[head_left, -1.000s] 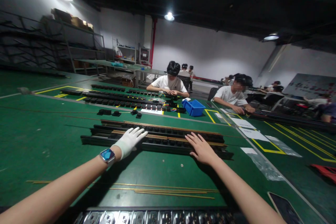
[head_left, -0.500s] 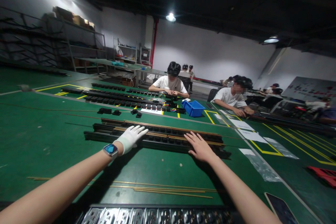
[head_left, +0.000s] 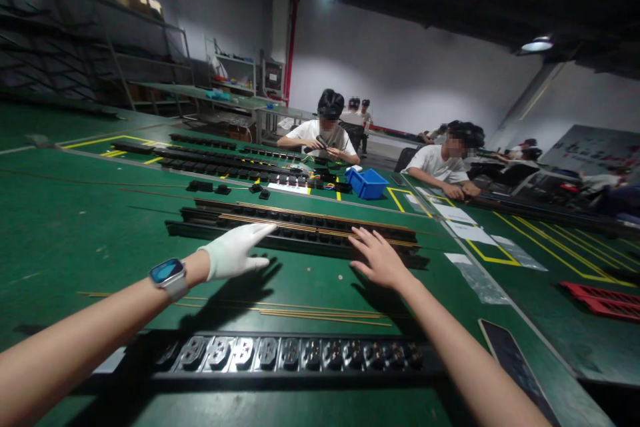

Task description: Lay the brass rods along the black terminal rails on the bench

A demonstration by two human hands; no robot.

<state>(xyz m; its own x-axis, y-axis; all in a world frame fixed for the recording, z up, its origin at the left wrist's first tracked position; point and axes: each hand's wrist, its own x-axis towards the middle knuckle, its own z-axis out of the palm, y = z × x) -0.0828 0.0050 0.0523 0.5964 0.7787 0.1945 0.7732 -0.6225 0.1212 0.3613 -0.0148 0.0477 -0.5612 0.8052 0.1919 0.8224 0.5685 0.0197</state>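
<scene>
My left hand (head_left: 234, 252), in a white glove with a watch on the wrist, hovers open just in front of the long black socket strips (head_left: 300, 230). My bare right hand (head_left: 380, 259) is open too, fingers spread, its tips near the front strip's right part. Brass rods (head_left: 320, 224) lie along the tops of those strips. More thin brass rods (head_left: 320, 313) lie on the green table (head_left: 75, 240) between my arms. Close to me lies a black power strip (head_left: 300, 353) with a row of sockets.
A dark phone (head_left: 515, 363) lies at the right near my forearm. Clear plastic bags (head_left: 477, 280) and papers sit to the right. Farther back are more black strips (head_left: 235, 170), a blue bin (head_left: 367, 183), and two seated people at work. Shelving stands at the far left.
Both hands have lifted off the black strips and drawn back toward me. The view has tilted down, bringing the near power strip fully into sight.
</scene>
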